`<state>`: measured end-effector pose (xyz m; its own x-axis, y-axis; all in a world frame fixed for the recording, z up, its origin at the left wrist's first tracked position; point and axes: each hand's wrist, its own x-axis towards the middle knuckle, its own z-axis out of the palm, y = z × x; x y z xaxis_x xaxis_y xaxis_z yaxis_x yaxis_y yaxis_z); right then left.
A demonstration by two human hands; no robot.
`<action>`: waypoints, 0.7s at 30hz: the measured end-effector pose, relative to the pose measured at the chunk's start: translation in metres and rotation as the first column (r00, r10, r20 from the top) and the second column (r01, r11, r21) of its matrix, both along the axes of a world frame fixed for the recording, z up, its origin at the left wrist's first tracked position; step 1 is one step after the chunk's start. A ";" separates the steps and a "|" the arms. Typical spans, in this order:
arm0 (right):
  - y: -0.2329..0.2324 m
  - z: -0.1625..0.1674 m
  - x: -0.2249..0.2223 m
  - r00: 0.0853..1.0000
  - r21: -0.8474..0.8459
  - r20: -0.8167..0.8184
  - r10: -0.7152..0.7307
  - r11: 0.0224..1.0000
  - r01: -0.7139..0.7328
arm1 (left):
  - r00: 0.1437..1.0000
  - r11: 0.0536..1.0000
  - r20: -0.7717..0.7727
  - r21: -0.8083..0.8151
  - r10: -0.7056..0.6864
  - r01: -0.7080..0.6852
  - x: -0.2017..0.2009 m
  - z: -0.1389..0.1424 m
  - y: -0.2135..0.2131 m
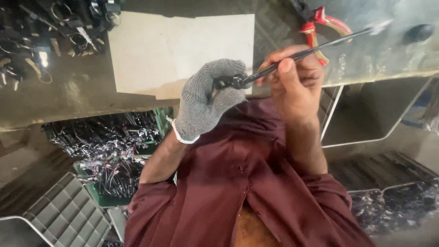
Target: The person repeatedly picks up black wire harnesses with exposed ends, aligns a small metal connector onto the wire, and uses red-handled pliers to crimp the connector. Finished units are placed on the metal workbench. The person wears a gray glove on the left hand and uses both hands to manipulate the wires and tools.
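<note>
Both our grips were closed on their things. Our gloved left hand was clamped round a small dark part, which showed just past the grey knit fingers, and our bare right hand pinched a thin dark rod between thumb and fingers, much as one holds a pen.

What mattered was how the rod lay. Its long axis ran on a slant, from its lower end at the dark part up and to the right, with the far tip blurred over the shiny metal sheet. That lower end met the part at the left grip, touching or entering it; we could not tell which. The right hand held the rod just beside that meeting point, so the two hands sat nearly touching, held up in front of our maroon shirt.

Red-handled pliers lay on the tabletop just behind the right hand, and a pale sheet of card lay behind the left. Below the left arm, a green crate held a tangle of shiny metal pieces.
</note>
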<state>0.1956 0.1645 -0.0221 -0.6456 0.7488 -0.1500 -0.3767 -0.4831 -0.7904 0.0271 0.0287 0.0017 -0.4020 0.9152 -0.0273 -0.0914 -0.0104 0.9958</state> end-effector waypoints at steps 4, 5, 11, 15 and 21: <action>-0.005 -0.004 0.001 0.988 0.033 0.147 -0.049 0.998 0.044 | 0.969 0.998 -0.243 -0.044 0.038 -0.051 0.001 0.003 0.006; -0.005 0.001 -0.001 0.980 0.038 0.193 -0.055 0.998 0.049 | 0.967 0.997 -0.252 -0.054 0.034 -0.049 0.000 0.004 0.008; 0.011 0.049 -0.023 0.669 0.872 0.483 -0.565 0.374 -0.315 | 0.997 0.994 -0.069 -0.109 -0.017 0.010 -0.012 -0.002 0.015; 0.041 0.059 -0.035 0.883 0.927 0.374 -0.285 0.114 -0.356 | 0.997 0.992 0.009 -0.101 -0.077 0.077 -0.017 -0.009 0.015; 0.048 0.037 -0.028 0.878 0.841 0.476 -0.055 0.319 -0.436 | 0.994 0.990 -0.095 -0.135 -0.052 0.039 -0.019 -0.009 0.014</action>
<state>0.1672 0.2121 0.0146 -0.8637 0.4163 0.2841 0.0368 0.6143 -0.7882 0.0081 0.0427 -0.0070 -0.3667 0.9236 -0.1120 0.0098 0.1242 0.9922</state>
